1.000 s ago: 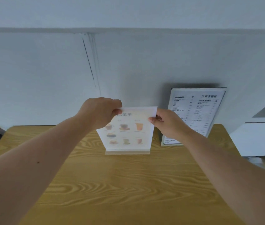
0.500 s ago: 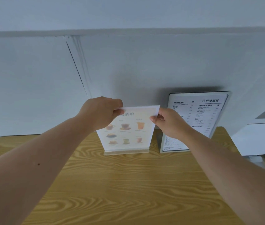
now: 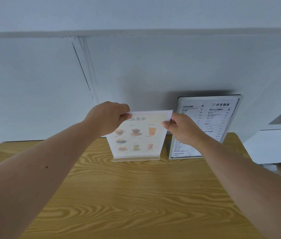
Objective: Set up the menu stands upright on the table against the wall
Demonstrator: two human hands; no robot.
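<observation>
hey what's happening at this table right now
A person is setting up menus on a wooden table by a white wall. The left hand and right hand each pinch a top corner of a picture drinks menu stand, which stands upright on its clear base on the table. To its right, a black-framed text menu already stands upright at the wall, untouched, partly hidden by the right hand.

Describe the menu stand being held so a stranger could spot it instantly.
On the wooden table, at its far edge by the grey wall, two menus stand side by side. It is the left menu stand, with drink pictures and a pale wooden base; its neighbour, the black-framed menu, shows only text.
</observation>
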